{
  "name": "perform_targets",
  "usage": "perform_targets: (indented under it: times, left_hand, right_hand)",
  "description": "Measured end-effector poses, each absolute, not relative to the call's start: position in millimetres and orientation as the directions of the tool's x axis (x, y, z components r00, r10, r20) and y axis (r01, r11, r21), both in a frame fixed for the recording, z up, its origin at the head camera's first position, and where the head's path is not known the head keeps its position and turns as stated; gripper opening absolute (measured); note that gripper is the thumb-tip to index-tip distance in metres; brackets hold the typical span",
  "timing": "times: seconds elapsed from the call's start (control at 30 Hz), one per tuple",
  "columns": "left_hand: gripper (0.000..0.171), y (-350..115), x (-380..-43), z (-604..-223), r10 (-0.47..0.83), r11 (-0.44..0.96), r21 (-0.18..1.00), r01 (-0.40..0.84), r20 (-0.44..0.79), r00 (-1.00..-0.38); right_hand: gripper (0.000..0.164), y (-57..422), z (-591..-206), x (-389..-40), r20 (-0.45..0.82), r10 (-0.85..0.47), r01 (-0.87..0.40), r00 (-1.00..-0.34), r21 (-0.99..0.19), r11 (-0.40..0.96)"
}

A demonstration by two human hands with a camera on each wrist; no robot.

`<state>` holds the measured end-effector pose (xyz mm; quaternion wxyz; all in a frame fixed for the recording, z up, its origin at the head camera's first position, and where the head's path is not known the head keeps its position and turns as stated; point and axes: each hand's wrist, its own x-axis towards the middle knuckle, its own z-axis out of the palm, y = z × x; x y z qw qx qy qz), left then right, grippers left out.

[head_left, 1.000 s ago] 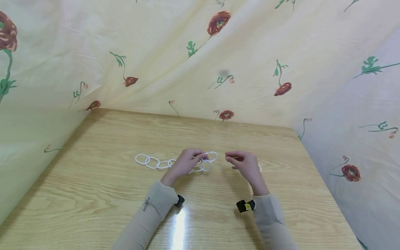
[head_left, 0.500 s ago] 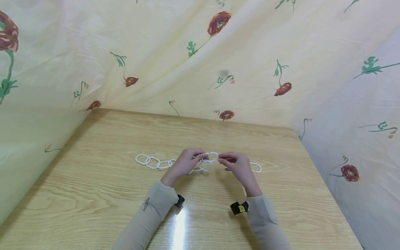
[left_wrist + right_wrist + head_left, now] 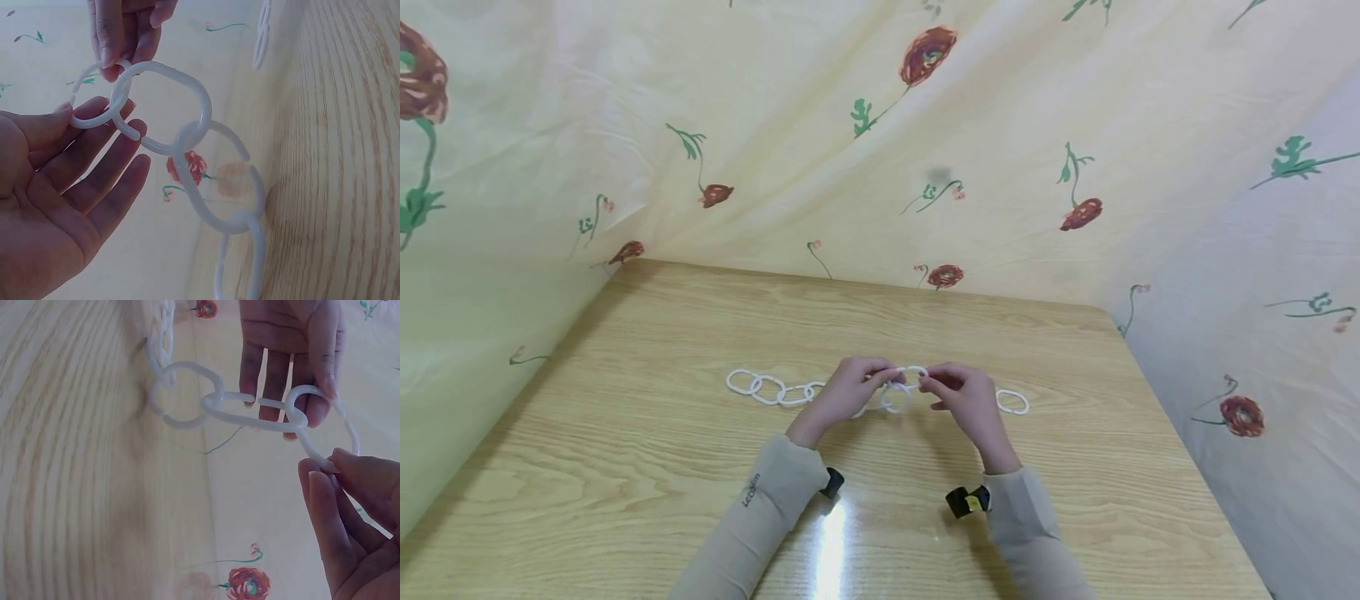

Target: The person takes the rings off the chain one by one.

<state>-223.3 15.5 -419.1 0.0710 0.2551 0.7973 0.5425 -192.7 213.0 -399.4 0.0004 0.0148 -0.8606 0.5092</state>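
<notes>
In the head view, a white chain (image 3: pixel 754 387) of smooth, rounded oval links lies in a line running left to right on the wood-grained table (image 3: pixel 625 417), passing behind the left hand (image 3: pixel 855 385). Its raised end link (image 3: pixel 913 367) sits between the two hands, long axis roughly sideways: the left hand pinches one side, the right hand (image 3: pixel 967 400) pinches the other. A separate-looking white oval (image 3: pixel 1011 391) lies flat just beyond the right hand (any connection is hidden there). Behind the table hangs a creased cloth (image 3: pixel 760 125) printed with red poppies.

In the left wrist view, the links look glossy, slightly translucent and plastic-like, each with a narrow slit in its rim. Thumb and forefinger of the left hand grip the end link, its other fingers extended; the chain hangs away toward the lower right. A thin white strand (image 3: pixel 262 37) shows near the top edge.

In the right wrist view, thumb and forefinger of the right hand grasp the end link's lower rim, its long axis slanting from upper left to lower right. From it, the chain reaches leftward and toward the table.
</notes>
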Motion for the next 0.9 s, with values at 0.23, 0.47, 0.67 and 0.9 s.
perform_targets:
  times: [0.23, 0.47, 0.67, 0.9]
  left_hand:
    - [0.026, 15.5, -224.9, -421.8, 0.492, 0.248, 0.919, 0.307, 0.153, -0.857]
    - [0.036, 16.3, -224.6, -425.1, 0.504, 0.211, 0.943, 0.257, 0.120, -0.855]
    - [0.045, 15.9, -223.9, -429.1, 0.500, 0.201, 0.959, 0.201, 0.076, -0.863]
    - [0.051, 15.5, -226.0, -434.5, 0.535, 0.181, 0.965, 0.190, 0.066, -0.843]
  right_hand:
    - [0.018, 212.8, -395.8, -191.6, 0.033, -0.019, -0.038, -0.999, -0.861, 0.507]
    - [0.019, 213.4, -393.9, -190.8, 0.052, -0.017, -0.053, -0.999, -0.854, 0.518]
    - [0.020, 213.5, -390.6, -189.3, 0.079, -0.028, -0.082, -0.997, -0.848, 0.523]
    - [0.020, 212.9, -386.0, -187.6, 0.083, -0.019, -0.082, -0.996, -0.860, 0.504]
